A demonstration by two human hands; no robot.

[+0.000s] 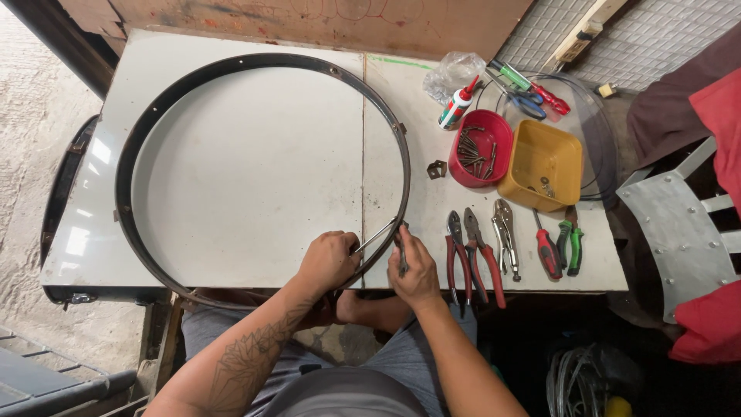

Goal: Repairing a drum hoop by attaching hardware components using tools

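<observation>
**Hands at the hoop's near edge**

White panels form the bench (231, 170), set against a worn brown board at the back, with bare concrete floor to the left. A large dark metal hoop (127, 166) lies flat on the bench and covers most of it; its near edge overhangs toward the person's lap. The left hand (328, 261) is closed around a slim silver tool (377, 234) that reaches to the hoop's rim. The right hand (417, 270) is closed on a dark-handled tool (402, 259) just beside that same spot; its working end is hidden by the fingers, so what kind of tool it is cannot be told.

To the right lie red-handled pliers (472, 259), locking pliers (506, 235), a red screwdriver (547, 251) and green-handled pliers (572, 243), all clear of the hoop. Behind them stand a red bowl (494, 127) of screws, a yellow tub (544, 158), a glue bottle (455, 104), scissors (525, 99) and a small metal bracket (437, 169). A grey metal frame and red cloth are cut off at the right edge.
</observation>
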